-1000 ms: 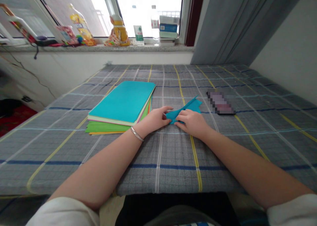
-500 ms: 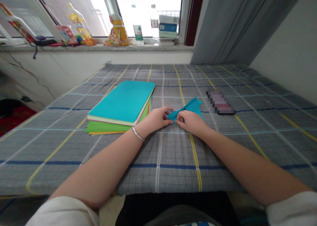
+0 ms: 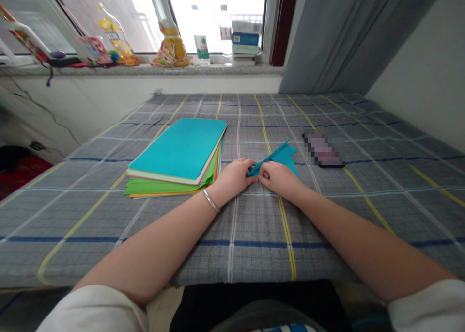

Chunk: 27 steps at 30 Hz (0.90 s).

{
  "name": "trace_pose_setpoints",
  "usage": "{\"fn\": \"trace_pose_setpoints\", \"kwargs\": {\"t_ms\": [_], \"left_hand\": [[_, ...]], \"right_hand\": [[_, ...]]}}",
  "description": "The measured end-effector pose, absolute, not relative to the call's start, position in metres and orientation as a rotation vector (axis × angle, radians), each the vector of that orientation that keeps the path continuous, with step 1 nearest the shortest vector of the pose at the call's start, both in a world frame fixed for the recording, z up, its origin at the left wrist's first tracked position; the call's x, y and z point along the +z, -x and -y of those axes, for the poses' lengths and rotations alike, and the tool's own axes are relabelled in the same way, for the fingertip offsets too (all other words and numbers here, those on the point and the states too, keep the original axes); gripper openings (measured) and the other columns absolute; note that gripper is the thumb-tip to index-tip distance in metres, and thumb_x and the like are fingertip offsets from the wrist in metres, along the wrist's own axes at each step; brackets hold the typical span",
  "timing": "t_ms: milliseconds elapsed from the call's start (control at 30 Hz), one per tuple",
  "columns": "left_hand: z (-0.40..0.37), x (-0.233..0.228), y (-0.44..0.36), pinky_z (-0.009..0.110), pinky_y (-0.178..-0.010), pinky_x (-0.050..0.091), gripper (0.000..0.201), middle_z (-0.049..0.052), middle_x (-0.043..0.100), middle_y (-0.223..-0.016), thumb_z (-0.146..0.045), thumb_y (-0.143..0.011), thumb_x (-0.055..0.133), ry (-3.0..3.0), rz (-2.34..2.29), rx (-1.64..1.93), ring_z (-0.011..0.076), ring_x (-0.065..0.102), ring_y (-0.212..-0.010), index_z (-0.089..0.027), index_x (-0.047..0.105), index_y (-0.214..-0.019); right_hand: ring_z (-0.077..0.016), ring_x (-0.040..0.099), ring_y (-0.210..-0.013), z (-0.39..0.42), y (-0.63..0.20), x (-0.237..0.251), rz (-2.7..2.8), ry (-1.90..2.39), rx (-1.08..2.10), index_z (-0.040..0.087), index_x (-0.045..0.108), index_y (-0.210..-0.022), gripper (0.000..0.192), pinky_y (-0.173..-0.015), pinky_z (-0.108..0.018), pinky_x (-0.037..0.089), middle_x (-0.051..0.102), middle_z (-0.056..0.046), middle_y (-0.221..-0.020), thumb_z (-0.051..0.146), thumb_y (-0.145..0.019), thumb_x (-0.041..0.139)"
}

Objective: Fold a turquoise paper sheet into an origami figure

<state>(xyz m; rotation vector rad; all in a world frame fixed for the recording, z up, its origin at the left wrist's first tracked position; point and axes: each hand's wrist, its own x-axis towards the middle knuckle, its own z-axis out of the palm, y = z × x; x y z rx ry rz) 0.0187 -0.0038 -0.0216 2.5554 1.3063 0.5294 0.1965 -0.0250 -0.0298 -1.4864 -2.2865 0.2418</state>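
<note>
Checked cloth: grey cloth [image 3: 90, 206] with yellow, white, pale blue and dark blue lines, spread over the broad flat surface under both hands
Curtain: grey curtain [image 3: 327, 36] hanging at the far right, beside the window [image 3: 181, 7]
Sill: speckled stone windowsill [image 3: 138, 70] along the far side, bearing bottles, boxes and small packets
Paper stack: loose coloured sheets [image 3: 179, 148] left of the hands, turquoise on top, with white, pink, green and orange edges below; no writing to be read on the top sheet
Bottles: 1 with a yellow label [image 3: 116, 36] and 1 clear with a red and white label [image 3: 225, 34]; lettering too small to read
Boxes: small pile [image 3: 246, 39] at the right of the sill, 1 with a blue face and a white patch, its print unreadable
Right hand: right hand [image 3: 279, 179] over the paper, fingers curled in, thumb and forefinger closed on its near edge
Left hand: left hand [image 3: 238, 176] pinching the paper's left end between thumb and fingers
Folded paper: blue folded paper [image 3: 285, 160] on the cloth between stack and phone, a narrow ridge rising toward its far tip
Phone: dark-edged phone [image 3: 323, 150] lying right of the paper, screen blurred
Tube: white and green tube [image 3: 201, 48] on the sill, green marks illegible
Bracelet: silver band [image 3: 211, 201] around the left wrist
</note>
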Motion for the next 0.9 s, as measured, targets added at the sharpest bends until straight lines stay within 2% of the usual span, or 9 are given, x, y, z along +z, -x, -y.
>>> {"fn": "trace_pose_setpoints", "kwargs": {"t_ms": [133,233,467,667,900], "left_hand": [[0.004,-0.022,-0.018,0.034,-0.078,0.051,0.03,0.007,0.067,-0.099,-0.027,-0.08,0.072,-2.562,-1.314,0.488,0.0226,0.065,-0.088,-0.017,0.064,-0.107],[0.004,-0.021,-0.017,0.036,-0.086,0.051,0.033,0.009,0.067,-0.107,-0.022,-0.081,0.07,-2.575,-1.288,0.465,0.0248,0.064,-0.099,-0.015,0.062,-0.112],[0.008,-0.016,-0.015,0.038,-0.096,0.05,0.033,0.009,0.067,-0.114,-0.015,-0.082,0.065,-2.57,-1.255,0.466,0.0255,0.061,-0.11,-0.016,0.06,-0.115],[0.009,-0.015,-0.014,0.038,-0.096,0.051,0.029,0.009,0.068,-0.108,-0.013,-0.082,0.06,-2.591,-1.197,0.49,0.0247,0.062,-0.11,-0.016,0.061,-0.11],[0.008,-0.017,-0.014,0.037,-0.096,0.051,0.039,0.009,0.067,-0.112,-0.009,-0.08,0.058,-2.558,-1.159,0.55,0.0229,0.062,-0.107,-0.015,0.059,-0.119]], "right_hand": [[-0.0152,0.053,-0.068,0.024,-0.2,-0.031,2.243,1.458,0.279,0.021,0.052,-0.07,0.014,-0.063,-0.028,0.038,0.058,-0.001,-0.072,0.016,-0.082,0.059],[-0.0157,0.055,-0.074,0.022,-0.205,-0.033,2.273,1.324,0.254,0.02,0.058,-0.077,0.011,-0.068,-0.028,0.042,0.06,-0.002,-0.08,0.01,-0.081,0.056],[-0.0203,0.06,-0.099,0.021,-0.218,-0.033,2.523,0.984,0.114,0.022,0.072,-0.092,0.031,-0.088,-0.034,0.047,0.069,-0.004,-0.103,0.004,-0.086,0.048],[-0.0198,0.062,-0.099,0.026,-0.226,-0.025,2.685,0.949,-0.12,0.028,0.072,-0.107,0.034,-0.085,-0.034,0.049,0.07,0.0,-0.116,0.008,-0.089,0.051],[-0.0193,0.064,-0.098,0.032,-0.229,-0.011,2.739,0.988,-0.175,0.027,0.074,-0.1,0.028,-0.084,-0.032,0.049,0.072,0.001,-0.114,0.01,-0.088,0.055]]}}
